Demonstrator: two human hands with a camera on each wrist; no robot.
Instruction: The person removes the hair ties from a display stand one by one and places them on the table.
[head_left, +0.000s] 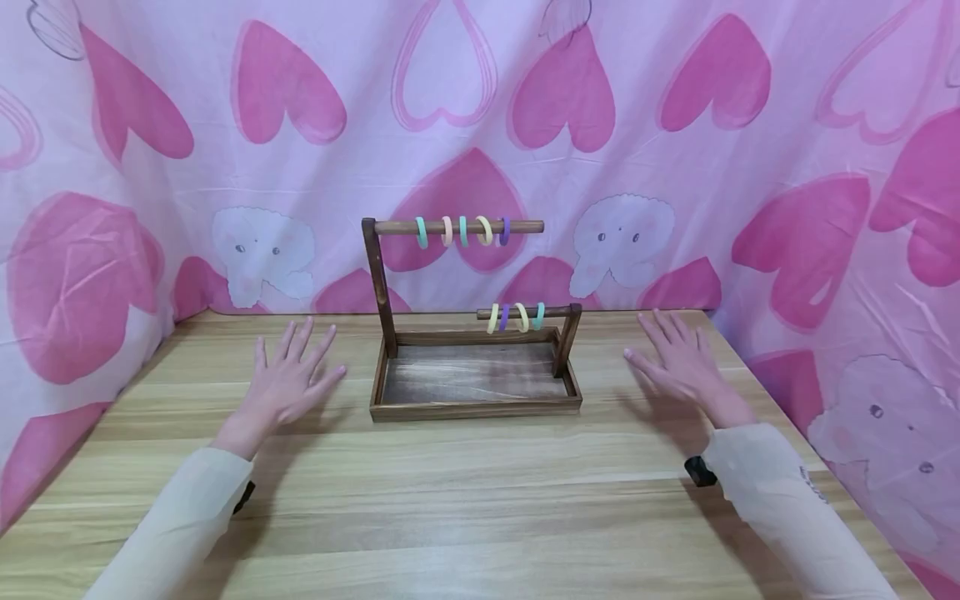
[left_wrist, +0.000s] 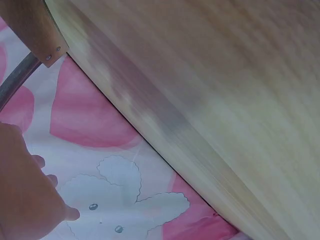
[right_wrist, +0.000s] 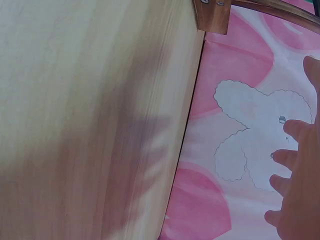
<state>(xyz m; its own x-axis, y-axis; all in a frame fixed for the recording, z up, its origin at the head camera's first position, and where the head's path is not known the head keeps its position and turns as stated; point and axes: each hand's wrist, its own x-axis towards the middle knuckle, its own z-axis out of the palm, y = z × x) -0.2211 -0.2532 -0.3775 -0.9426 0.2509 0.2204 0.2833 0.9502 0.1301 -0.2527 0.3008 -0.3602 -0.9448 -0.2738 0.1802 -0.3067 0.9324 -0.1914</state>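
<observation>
From the head view, the wooden rack (head_left: 472, 367) stands on the surface (head_left: 480, 500), colored rings (head_left: 462, 231) hanging on its bars. The left hand (head_left: 288, 379) lies left of the rack, the right hand (head_left: 678, 362) right of it, both released with fingers spread, holding nothing.

The left wrist view shows the left hand (left_wrist: 25, 195) before the heart-print cloth (left_wrist: 120, 150).

The right wrist view shows the right hand's fingers (right_wrist: 290, 165) straight.

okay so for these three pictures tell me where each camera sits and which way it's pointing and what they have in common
Head: worn on the head, looking forward and down at the table, the wooden rack with rings, both spread hands, left hand and right hand, and the sleeves.
Left wrist: on the left wrist, facing along the table toward the heart cloth; fingers show.
Right wrist: on the right wrist, facing the same way; fingers show.
Shared: all three show the table and the pink cloth.
</observation>
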